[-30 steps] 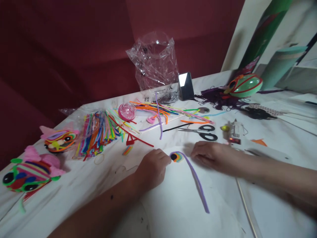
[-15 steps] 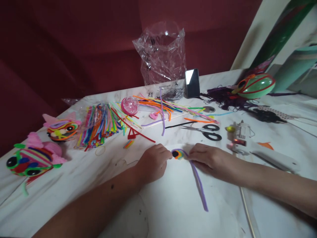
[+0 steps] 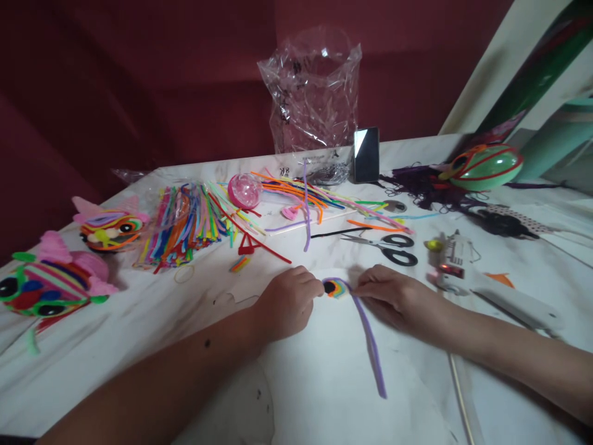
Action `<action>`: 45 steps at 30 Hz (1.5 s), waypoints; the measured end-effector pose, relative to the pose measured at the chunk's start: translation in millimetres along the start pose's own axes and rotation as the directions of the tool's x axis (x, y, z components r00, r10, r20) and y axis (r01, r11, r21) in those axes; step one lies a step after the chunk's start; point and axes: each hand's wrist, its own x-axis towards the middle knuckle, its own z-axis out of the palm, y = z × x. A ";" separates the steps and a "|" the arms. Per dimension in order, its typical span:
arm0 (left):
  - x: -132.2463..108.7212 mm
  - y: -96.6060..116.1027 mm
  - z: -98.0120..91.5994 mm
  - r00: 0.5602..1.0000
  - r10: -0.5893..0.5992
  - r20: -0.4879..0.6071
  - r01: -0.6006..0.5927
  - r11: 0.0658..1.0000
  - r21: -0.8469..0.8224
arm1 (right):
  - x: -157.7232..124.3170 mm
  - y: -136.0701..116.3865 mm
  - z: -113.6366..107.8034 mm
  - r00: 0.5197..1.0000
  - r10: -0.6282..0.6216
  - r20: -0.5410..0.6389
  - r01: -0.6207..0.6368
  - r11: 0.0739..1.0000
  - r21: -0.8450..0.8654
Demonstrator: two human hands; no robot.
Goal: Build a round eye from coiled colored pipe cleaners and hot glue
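Between my hands is a small eye-shaped piece (image 3: pixel 337 288) made of coloured pipe cleaners, with a black round spot at its left end. My left hand (image 3: pixel 291 300) is closed in a pinch on that left end. My right hand (image 3: pixel 386 293) pinches the right side, where a purple pipe cleaner (image 3: pixel 370 343) runs along the piece's upper edge. The loose purple tail hangs down toward me over the white surface. My fingertips partly cover both ends of the piece.
Black-handled scissors (image 3: pixel 396 248) lie beyond my right hand, and a hot glue gun (image 3: pixel 456 269) to its right. Pipe cleaners (image 3: pixel 185 228) fill a bag at left, near two colourful animal heads (image 3: pixel 50 284). A phone (image 3: pixel 366 156) leans beside a clear plastic bag (image 3: pixel 315 99).
The camera view has shifted slightly. Both hands keep their pinch on the eye piece; my right fingers have moved a little, and the purple tail hangs slightly differently.
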 end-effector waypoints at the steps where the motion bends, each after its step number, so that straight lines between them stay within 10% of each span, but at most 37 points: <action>1: 0.0 0.1 -0.1 1.000 -0.001 0.004 0.001 1.000 0.002 | 0.4 -0.2 -0.3 1.000 0.022 -0.001 -0.022 1.000 0.019; 29: -3.0 0.1 6.1 0.981 -0.095 -0.171 0.083 0.994 -0.077 | -0.4 1.8 4.8 0.999 0.018 -0.045 -0.017 1.000 0.008; 38: -0.2 2.3 -7.5 0.980 0.112 0.165 -0.143 0.971 0.189 | 2.5 -3.1 0.1 0.999 0.040 -0.025 -0.040 0.999 -0.010; 45: -2.7 6.3 -6.8 0.972 0.104 0.210 -0.158 0.954 0.256 | 22.5 -16.4 5.2 0.999 -0.029 0.022 0.032 0.988 -0.151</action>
